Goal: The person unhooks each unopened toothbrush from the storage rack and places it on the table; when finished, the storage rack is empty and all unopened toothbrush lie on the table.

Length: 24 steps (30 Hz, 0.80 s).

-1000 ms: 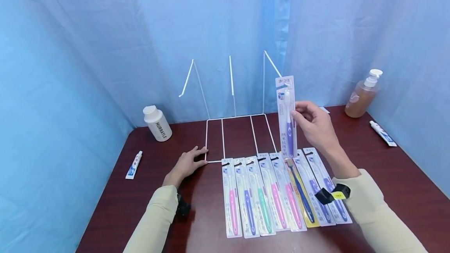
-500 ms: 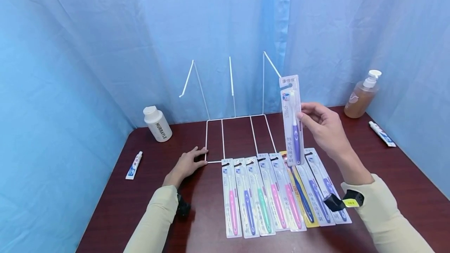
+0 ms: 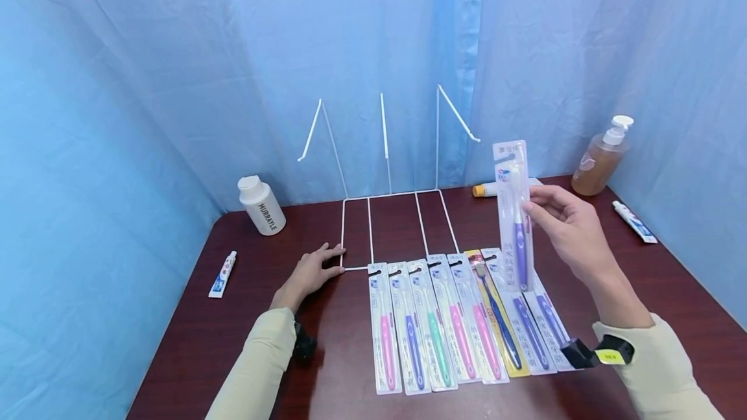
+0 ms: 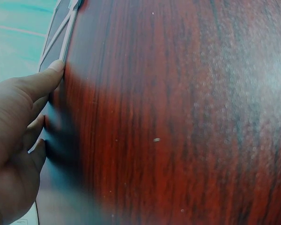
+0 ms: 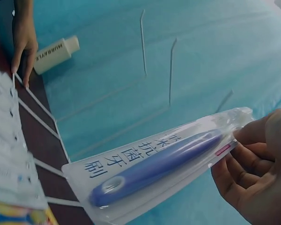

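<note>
My right hand [image 3: 569,229] pinches the edge of a packaged toothbrush [image 3: 519,245] with a purple handle, upright above the row. In the right wrist view that toothbrush [image 5: 154,164] slants, its handle end away from the fingers. My left hand [image 3: 309,274] rests at the front left corner of a white wire rack [image 3: 391,195], its thumb and a finger touching the frame. Three prongs rise at the rack's back; nothing hangs on them. Several packaged toothbrushes lie in a row before it, among them a green one [image 3: 439,349] and a dark blue one on yellow card [image 3: 502,323].
A white bottle [image 3: 261,206] and a small toothpaste tube [image 3: 223,274] are at the left. At the right are an amber pump bottle [image 3: 600,164] and another small tube [image 3: 635,221]. Behind the held toothbrush lies an orange-capped tube [image 3: 484,190]. Blue curtains [image 3: 233,50] surround the table.
My right hand has drawn the purple toothbrush rightward and down, away from the rack's right prong, whose tip now shows. The orange-capped tube has come into view. My left hand has not moved.
</note>
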### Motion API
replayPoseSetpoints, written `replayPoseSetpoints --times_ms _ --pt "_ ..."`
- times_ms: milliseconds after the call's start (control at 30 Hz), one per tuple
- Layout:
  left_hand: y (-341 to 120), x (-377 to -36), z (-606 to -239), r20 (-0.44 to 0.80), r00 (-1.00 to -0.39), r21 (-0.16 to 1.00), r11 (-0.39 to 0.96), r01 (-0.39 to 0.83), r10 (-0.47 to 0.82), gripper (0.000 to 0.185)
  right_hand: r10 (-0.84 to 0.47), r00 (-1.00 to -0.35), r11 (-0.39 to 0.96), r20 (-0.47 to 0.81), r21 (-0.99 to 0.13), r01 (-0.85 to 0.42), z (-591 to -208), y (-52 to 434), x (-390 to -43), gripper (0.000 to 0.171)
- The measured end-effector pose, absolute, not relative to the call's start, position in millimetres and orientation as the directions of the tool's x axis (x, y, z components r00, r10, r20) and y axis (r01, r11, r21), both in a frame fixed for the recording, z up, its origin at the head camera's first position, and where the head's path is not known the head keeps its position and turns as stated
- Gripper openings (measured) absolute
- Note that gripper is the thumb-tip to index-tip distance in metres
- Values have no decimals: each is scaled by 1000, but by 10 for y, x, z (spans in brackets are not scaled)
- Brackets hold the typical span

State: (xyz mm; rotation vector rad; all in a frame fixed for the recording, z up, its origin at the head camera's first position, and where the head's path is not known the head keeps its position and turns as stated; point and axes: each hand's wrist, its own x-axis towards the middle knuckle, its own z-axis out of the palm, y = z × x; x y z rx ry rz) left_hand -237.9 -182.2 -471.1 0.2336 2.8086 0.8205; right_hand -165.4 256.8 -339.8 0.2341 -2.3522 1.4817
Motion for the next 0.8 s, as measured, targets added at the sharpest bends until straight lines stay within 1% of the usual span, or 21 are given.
replayPoseSetpoints --times_ms 67,167,333,433,533,700,800 --pt "-1820 -2379 -4708 -155 -966 545 833 90 206 52 65 -943 479 328 -839 -258 -3506 2702 -1626 34" --pt "-1821 -2376 -4712 -154 -966 540 836 94 208 52 59 -971 524 231 -835 -167 -3680 2931 -1593 38" --pt "-1828 -2366 -4715 -148 -966 537 837 102 212 52 10 -1000 625 -4 -781 9 -3993 3316 -1543 48" --pt "-1843 -2360 -4716 -136 -968 540 835 108 212 52 -15 -991 648 -134 -756 92 -4199 3492 -1555 52" --pt "-1857 -2362 -4713 -136 -969 543 834 102 207 52 -35 -976 634 -216 -759 145 -4376 3617 -1590 51" --pt "-1881 -2366 -4710 -149 -970 533 842 83 190 53 -63 -952 617 -298 -762 198 -4583 3705 -1673 50" --pt "-1886 -2367 -4718 -144 -971 533 841 87 192 53 -65 -943 614 -325 -758 218 -4645 3700 -1710 50"
